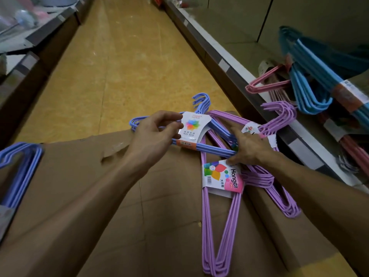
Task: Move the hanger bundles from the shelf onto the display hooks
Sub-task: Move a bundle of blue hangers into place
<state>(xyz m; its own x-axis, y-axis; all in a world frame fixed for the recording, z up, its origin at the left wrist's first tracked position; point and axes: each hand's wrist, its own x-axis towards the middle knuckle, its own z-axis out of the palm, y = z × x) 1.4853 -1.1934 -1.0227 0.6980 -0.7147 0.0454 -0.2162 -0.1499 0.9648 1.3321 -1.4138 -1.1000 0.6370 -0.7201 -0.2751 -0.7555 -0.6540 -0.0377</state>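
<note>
**Both hands on the blue bundle, over the cardboard**

A flattened cardboard surface (83, 196) spreads beneath both forearms and carries the loose bundles. Beyond the hands runs a yellow floor (111, 66), with a shelf (249, 62) along the right-hand side.

Past the right hand, on that shelf side, a light-blue bundle (307, 76) hangs highest, with a pink bundle (265, 82) just below and to its left. Whether they hang from hooks cannot be told.

Under and below the right hand lie purple bundles (219, 226): one stretches down from the wrist toward the viewer, banded by a label reading "Hanger" (221, 176) that sits just beneath the hand; another fans out to the right of the forearm. Their hooks (283, 114) curl up just beyond the right hand, near the shelf edge.

Far out to the left of the left forearm, well apart from it, a second blue bundle (20, 168) lies at the cardboard's edge.

Between the two hands is the blue bundle (209, 149), lying across the purple ones. Its white label (192, 128) sits just right of the left fingertips, and its hooks (202, 101) point away, beyond the hands.

The left hand (153, 134) grips the bundle's left end, fingers curled over the top bars and thumb against the label's edge. The right hand (249, 148) holds the right end, fingers curled around the bars where they meet the purple bundles.
</note>
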